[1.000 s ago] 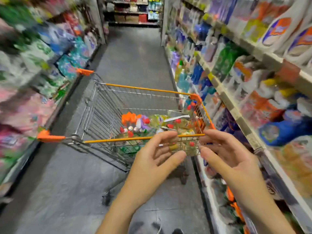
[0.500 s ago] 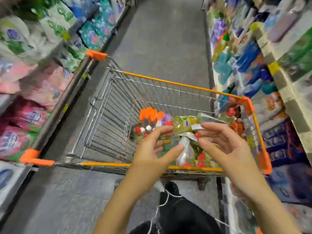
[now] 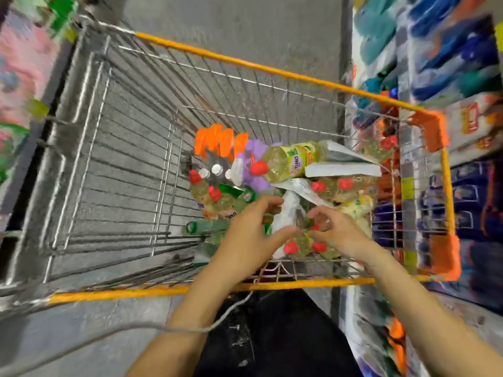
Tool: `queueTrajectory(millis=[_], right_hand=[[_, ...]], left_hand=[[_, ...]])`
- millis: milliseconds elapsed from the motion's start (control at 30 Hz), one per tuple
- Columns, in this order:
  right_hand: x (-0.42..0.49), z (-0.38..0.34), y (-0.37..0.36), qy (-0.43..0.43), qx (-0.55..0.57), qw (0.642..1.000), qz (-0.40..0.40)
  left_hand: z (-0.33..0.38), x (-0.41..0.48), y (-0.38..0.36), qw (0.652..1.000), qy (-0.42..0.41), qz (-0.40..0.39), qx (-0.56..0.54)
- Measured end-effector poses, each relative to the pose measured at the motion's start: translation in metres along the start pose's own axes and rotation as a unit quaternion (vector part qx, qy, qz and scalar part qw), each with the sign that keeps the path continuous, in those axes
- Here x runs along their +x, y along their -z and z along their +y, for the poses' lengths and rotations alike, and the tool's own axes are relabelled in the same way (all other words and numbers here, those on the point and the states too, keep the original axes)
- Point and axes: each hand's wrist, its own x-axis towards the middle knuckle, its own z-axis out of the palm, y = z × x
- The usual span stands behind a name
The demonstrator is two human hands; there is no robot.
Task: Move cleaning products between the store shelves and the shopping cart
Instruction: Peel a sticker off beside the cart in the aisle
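Note:
A wire shopping cart with an orange rim (image 3: 245, 61) stands below me. Its right half holds cleaning products: several orange-capped bottles (image 3: 217, 140), a purple bottle (image 3: 255, 151), a yellow bottle lying on its side (image 3: 288, 161), red-capped clear bottles (image 3: 296, 246), a green bottle (image 3: 212, 225) and a white pouch (image 3: 290, 208). My left hand (image 3: 250, 227) reaches into the cart with fingers curved, thumb and fingertips on either side of the white pouch. My right hand (image 3: 334, 229) hovers just right of it, fingers curved over the red-capped bottles. Neither hand plainly grips anything.
Shelves packed with blue and teal packs (image 3: 449, 50) run close along the cart's right side. Pink and green packs fill the left shelf (image 3: 21, 63). Grey aisle floor (image 3: 245, 20) lies ahead. A thin cable (image 3: 136, 327) hangs across my left forearm.
My view has tilted down onto the cart. Both hands have dropped from above the near rim into the cart, coming closer together over the white pouch.

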Motion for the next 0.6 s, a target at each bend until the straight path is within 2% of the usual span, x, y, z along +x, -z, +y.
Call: queueTrajectory(millis=[67, 100, 167, 233, 367, 467, 600], right_hand=[[0.020, 0.035, -0.012, -0.035, -0.127, 0.989, -0.072], [0.027, 0.050, -0.017, -0.046, -0.205, 0.971, -0.112], [0.038, 0.070, -0.022, -0.054, -0.342, 0.920, -0.181], [0.045, 0.083, -0.021, -0.053, -0.423, 0.879, -0.214], [0.050, 0.098, -0.019, -0.054, -0.471, 0.852, -0.222], [0.053, 0.103, -0.020, -0.044, -0.456, 0.863, -0.213], [0.052, 0.102, -0.015, 0.009, -0.467, 0.856, -0.221]], left_hand=[[-0.017, 0.018, -0.007, 0.999, 0.006, -0.030, 0.044], [-0.024, 0.025, -0.011, 0.996, 0.009, -0.055, 0.066], [-0.036, 0.037, -0.015, 0.989, 0.023, -0.110, 0.091], [-0.048, 0.047, -0.019, 0.983, 0.033, -0.148, 0.107], [-0.067, 0.052, -0.026, 0.975, 0.055, -0.182, 0.111], [-0.074, 0.052, -0.029, 0.972, 0.074, -0.190, 0.113], [-0.077, 0.052, -0.031, 0.972, 0.081, -0.194, 0.105]])
